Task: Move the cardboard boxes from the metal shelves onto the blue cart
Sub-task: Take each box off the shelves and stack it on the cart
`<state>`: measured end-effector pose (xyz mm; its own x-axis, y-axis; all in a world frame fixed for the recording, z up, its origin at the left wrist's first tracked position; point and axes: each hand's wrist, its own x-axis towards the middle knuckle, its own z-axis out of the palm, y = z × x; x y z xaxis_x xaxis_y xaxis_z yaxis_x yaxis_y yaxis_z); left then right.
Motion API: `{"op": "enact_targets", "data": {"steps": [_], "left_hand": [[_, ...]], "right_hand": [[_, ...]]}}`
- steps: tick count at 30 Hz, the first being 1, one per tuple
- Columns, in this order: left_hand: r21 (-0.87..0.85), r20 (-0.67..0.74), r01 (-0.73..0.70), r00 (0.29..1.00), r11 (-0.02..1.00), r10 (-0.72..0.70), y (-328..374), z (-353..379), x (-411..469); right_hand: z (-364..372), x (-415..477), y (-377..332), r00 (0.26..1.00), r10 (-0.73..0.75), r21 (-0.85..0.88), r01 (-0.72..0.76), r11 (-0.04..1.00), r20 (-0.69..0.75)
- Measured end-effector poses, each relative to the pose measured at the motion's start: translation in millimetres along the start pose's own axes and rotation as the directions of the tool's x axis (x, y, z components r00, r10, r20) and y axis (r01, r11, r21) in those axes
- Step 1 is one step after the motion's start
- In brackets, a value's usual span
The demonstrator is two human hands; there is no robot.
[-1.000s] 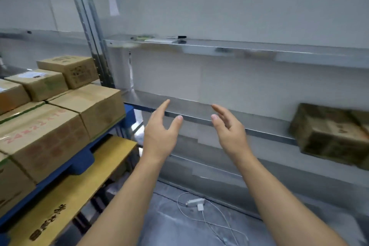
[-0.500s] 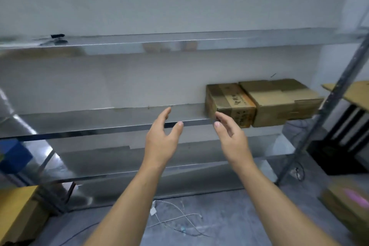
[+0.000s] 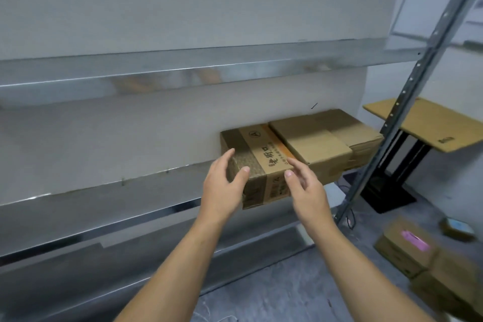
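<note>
Sitting between spread fingers [image 3: 222, 161], cardboard box [image 3: 261, 157]

View swung right; blue cart gone from frame. Left hand [image 3: 222, 185] and right hand [image 3: 305, 188], earlier spread before bare shelf [image 3: 104, 206], now at taped box [image 3: 264, 162]: left by its left corner, right by its right front edge.

Open shelf [image 3: 104, 204] lies left of the left hand [image 3: 222, 187]; right of the right hand [image 3: 307, 188], a second box [image 3: 322, 142] abuts the first box [image 3: 257, 157].
</note>
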<state>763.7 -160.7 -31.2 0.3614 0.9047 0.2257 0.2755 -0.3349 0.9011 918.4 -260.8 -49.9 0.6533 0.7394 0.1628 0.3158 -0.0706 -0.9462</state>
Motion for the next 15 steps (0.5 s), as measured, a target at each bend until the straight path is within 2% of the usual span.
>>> {"op": "enact_targets", "data": {"steps": [9,15], "left_hand": [[0.018,0.134,0.172,0.976,0.985,-0.173,-52.7,59.4,61.1],[-0.014,0.171,0.289,0.944,0.957,-0.282,-79.6,81.1,71.7]], "right_hand": [[20.3,64.6,40.0,0.965,0.216,-0.062,-0.228,0.972,-0.151],[26.2,77.4,51.1,0.956,0.215,-0.154,-0.247,0.957,-0.198]]}}
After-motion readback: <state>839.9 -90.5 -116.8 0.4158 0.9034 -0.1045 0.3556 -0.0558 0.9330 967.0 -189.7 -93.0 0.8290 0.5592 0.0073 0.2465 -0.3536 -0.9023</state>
